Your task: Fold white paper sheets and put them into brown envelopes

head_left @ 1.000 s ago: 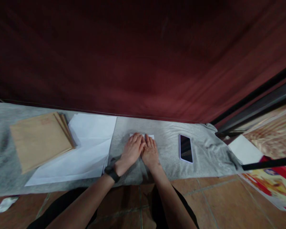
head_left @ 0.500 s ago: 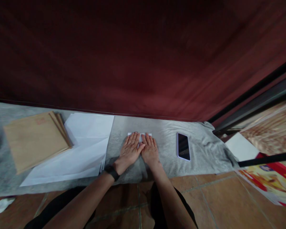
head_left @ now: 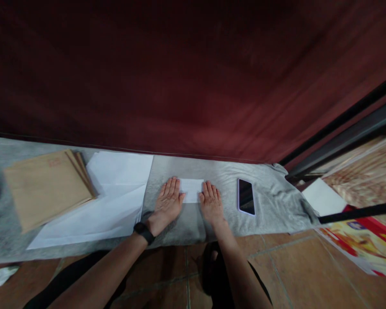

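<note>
Paper rectangle, small and white, is lying flat on the grey cloth between my two hands. My left hand is resting palm down at its left edge, and my right hand is resting in the same way at its right edge. Both hands are being open and flat, with the fingers pointing forward and the thumbs turning inward to the paper; they are not gripping it. On my left wrist I am wearing a black wristband.

To the left of my left hand, large white paper sheets are lying on the cloth, and brown paper envelopes are covering a part of them. To the right of my right hand, a smartphone with a pale purple edge is lying, its dark screen facing up. Beyond my hands, dark red fabric is rising behind the cloth.
</note>
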Tool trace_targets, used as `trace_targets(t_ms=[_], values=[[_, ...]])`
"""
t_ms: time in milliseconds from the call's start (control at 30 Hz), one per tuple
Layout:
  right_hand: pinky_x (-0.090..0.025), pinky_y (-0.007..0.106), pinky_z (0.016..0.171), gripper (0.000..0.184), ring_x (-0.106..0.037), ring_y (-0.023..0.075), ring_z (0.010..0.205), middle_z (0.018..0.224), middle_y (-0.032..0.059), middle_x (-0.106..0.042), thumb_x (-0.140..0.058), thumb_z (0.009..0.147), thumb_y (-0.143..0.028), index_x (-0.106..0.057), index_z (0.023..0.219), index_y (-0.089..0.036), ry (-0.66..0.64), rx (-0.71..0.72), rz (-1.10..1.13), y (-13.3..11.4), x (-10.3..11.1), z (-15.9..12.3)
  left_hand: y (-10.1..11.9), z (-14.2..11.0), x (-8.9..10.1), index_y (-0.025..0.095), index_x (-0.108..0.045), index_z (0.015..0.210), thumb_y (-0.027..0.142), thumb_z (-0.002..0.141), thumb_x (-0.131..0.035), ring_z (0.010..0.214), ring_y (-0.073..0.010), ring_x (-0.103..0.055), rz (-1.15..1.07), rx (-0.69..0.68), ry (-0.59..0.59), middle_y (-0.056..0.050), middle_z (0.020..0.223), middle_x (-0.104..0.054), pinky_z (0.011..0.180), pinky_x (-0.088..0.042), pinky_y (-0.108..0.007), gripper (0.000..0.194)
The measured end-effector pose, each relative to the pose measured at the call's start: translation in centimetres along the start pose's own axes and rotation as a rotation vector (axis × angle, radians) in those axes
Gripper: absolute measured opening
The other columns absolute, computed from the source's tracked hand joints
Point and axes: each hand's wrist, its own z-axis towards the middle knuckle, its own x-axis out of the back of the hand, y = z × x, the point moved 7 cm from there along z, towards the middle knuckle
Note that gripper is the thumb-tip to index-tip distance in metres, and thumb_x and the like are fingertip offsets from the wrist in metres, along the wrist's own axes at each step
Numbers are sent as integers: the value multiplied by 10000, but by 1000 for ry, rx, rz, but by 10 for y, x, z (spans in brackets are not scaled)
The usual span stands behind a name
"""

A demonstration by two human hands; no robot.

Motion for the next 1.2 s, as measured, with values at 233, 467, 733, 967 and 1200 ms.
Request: trace_targets(t_ms=[233,467,733,967,1200], values=[[-247,461,1206,516,-294,267,1498,1618,113,-341,-296,1055,-285,-377,1552,-168,-49,-28,-19,13,3,-4,-11,-1,1,20,-368,1521,378,1008,-281,1505,-286,-299,40,62,-6,-189,1592,-361,1244,-197,-453,632],[-288,450,1207,535,-291,237,1504,1604,143,-359,-290,1048,-265,-353,1550,-93,26,10,113,3,16,2,12,-3,17,51,-337,1540,321,1004,-291,1530,-256,-234,-21,-98,107,-163,1620,-325,1255,-202,-466,602],[-265,392,1229,525,-308,164,1498,1612,57,-357,-256,1083,-362,-293,1580,-196,-94,198,202,-43,3,2,46,-3,-4,76,-344,1541,204,979,-252,1516,-207,-273,-64,-263,-60,-138,1606,-372,1255,-213,-421,583],[-240,439,1226,533,-314,241,1496,1615,87,-337,-331,1077,-371,-339,1561,-149,-29,151,72,-27,1,-3,26,-2,-7,83,-362,1537,275,994,-279,1529,-218,-241,-62,-182,-22,-132,1619,-341,1261,-182,-416,582],[-251,464,1207,549,-331,265,1478,1600,120,-374,-365,1065,-358,-336,1560,-122,23,106,37,-11,2,-6,6,-2,-5,52,-354,1536,342,1001,-284,1528,-252,-242,-23,-124,-22,-161,1612,-333,1250,-202,-443,613]])
